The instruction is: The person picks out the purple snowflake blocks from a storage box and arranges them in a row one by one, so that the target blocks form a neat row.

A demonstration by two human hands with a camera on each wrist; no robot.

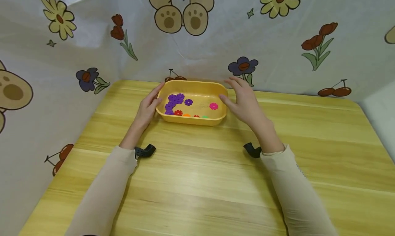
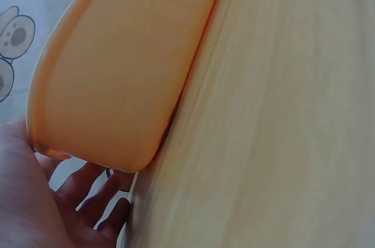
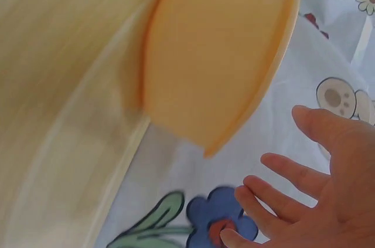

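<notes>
A yellow plastic tray (image 1: 192, 123) stands near the far edge of the wooden table. Several purple flower-shaped pieces (image 1: 174, 99) lie grouped in its left half, and a pink flower-shaped piece (image 1: 213, 106) lies on the right. Red (image 1: 178, 112), orange and green pieces sit along its near wall, partly hidden by the rim. My left hand (image 1: 147, 108) grips the tray's left end, thumb over the rim and fingers along the outside. At the right end, my right hand (image 1: 247, 100) is spread, its fingers extended; the right wrist view shows a gap between this hand (image 3: 316, 183) and the tray (image 3: 211, 54).
Behind the table (image 1: 197, 181) hangs a white cloth (image 1: 197, 54) printed with flowers, cherries and bear paws. It also runs along the left side. A black wrist device (image 1: 145, 151) is on the left wrist and another black device (image 1: 252, 150) on the right.
</notes>
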